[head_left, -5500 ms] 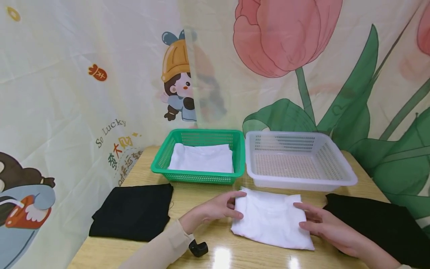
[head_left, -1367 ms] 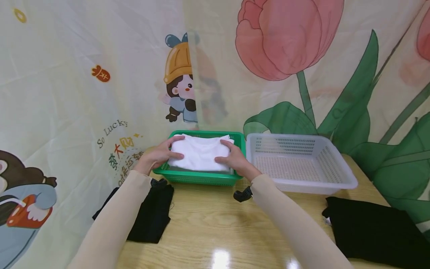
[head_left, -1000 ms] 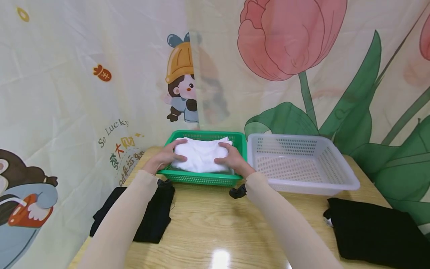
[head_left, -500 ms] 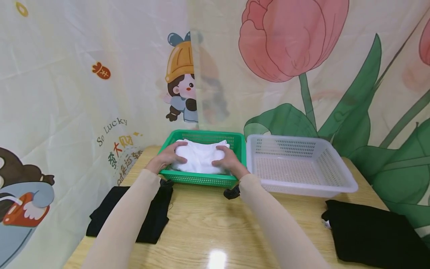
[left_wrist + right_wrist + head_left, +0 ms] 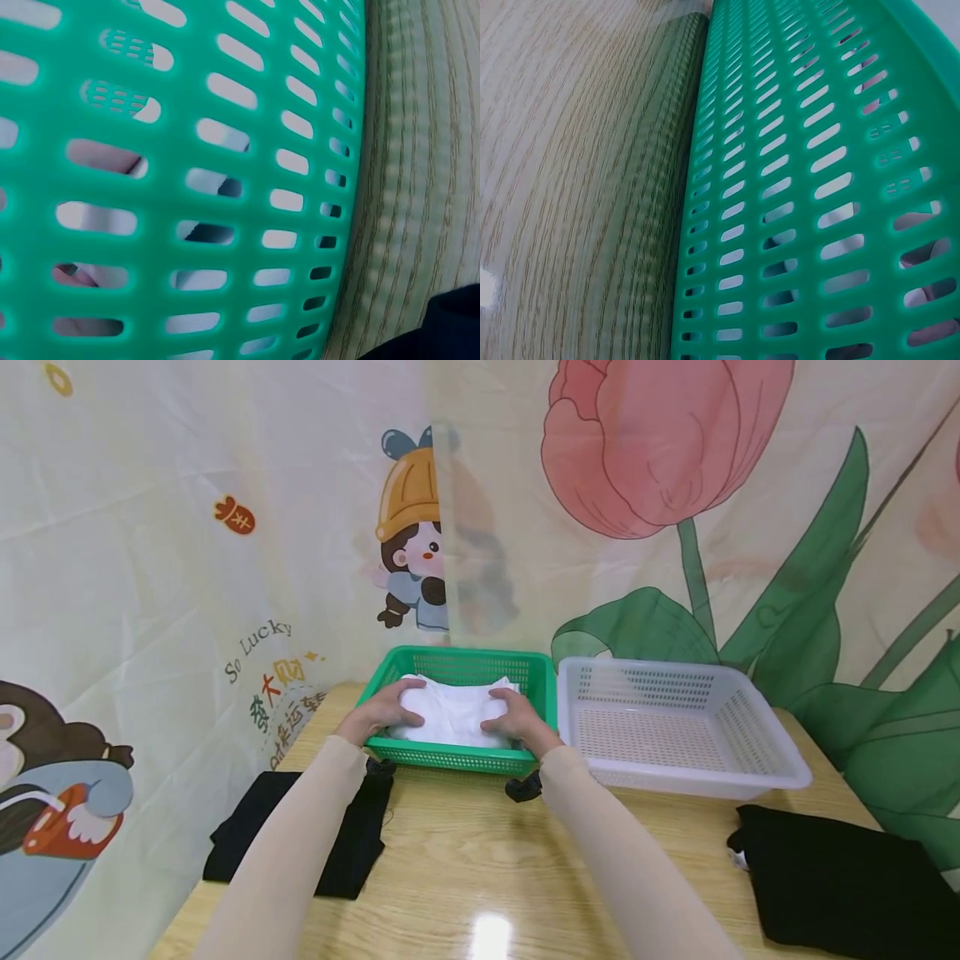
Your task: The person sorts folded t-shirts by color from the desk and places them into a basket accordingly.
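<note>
Soft white folded cloth [image 5: 453,717] lies in the green basket [image 5: 459,762] on the wooden table [image 5: 480,868]. It looks light and limp, likely to sag unless supported at both side edges. The left hand [image 5: 381,712] and right hand [image 5: 512,720] grip its opposite ends, fingers curled over the pale, slightly rumpled bundle.

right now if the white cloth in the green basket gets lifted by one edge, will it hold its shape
Probably not. The white cloth bulges and wrinkles between the left hand and the right hand, so it looks soft and floppy. Folded in layers, it would likely unfold and droop. It seems light; the green basket keeps it from sliding.
</note>
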`<state>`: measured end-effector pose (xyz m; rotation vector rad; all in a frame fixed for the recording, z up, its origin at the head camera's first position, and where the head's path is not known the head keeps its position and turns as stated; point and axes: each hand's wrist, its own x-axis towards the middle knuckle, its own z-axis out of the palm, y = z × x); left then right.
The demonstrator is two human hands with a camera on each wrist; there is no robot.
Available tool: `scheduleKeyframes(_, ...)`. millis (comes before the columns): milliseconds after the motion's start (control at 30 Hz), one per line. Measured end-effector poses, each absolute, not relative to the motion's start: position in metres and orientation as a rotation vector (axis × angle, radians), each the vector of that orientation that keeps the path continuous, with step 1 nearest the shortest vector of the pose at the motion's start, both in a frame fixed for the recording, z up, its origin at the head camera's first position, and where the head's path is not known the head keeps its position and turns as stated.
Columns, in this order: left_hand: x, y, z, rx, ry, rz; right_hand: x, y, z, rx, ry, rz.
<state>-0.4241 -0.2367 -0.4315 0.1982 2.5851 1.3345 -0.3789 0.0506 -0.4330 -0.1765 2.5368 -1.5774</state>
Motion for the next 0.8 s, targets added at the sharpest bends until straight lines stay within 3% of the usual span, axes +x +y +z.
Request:
scheduleKeyframes(367,-0.4229,-0.2358,-0.4322,0.183,2.605,1.243,-0.3802,0.0503,-0.4343,-0.06,2.494,-1.526)
scheduleKeyframes(800,-0.4201,-0.2364,-0.4284,0.247,2.602,1.282,-0.3727,0.056,-0.4271,-0.115,2.488,-1.631)
